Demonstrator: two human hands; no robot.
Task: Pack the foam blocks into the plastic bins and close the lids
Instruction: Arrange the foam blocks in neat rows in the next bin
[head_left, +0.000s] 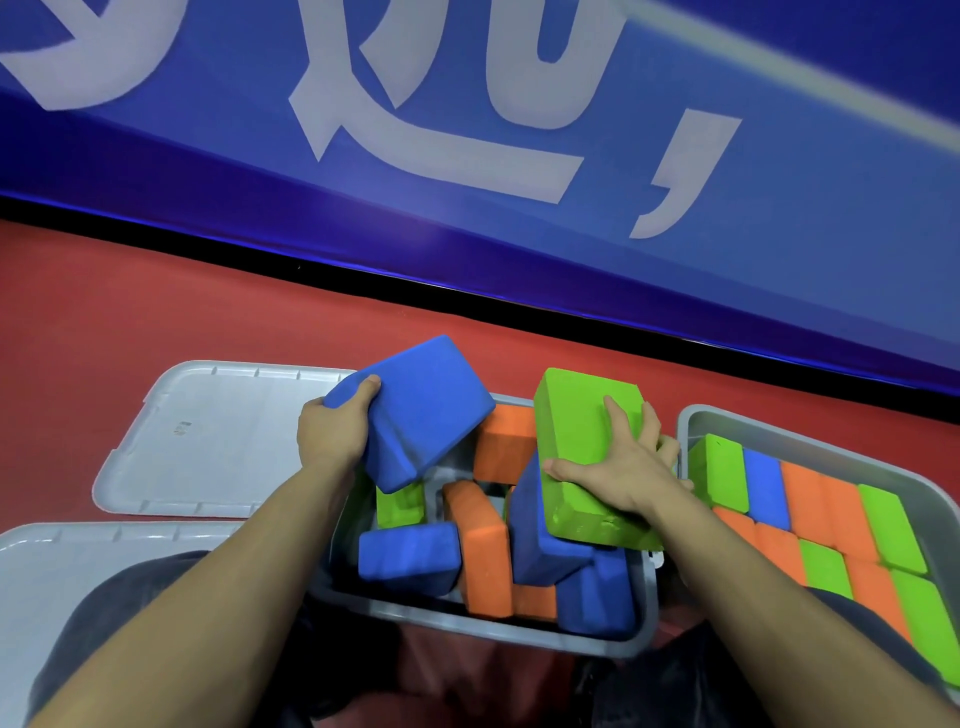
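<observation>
The right bin (691, 421) runs off the frame's right edge, its matte blocks packed in neat rows; the middle bin's (519, 631) floor is mostly hidden under jumbled orange, blue and green foam. The left hand (332, 434) grips a rounded blue block (421, 410) over that bin's far-left corner. The right hand (618, 465), fingers spread, clasps a green block (582, 447) above its far-right corner. Two ribbed grey lids (218, 441) lie left on the red floor (156, 301).
</observation>
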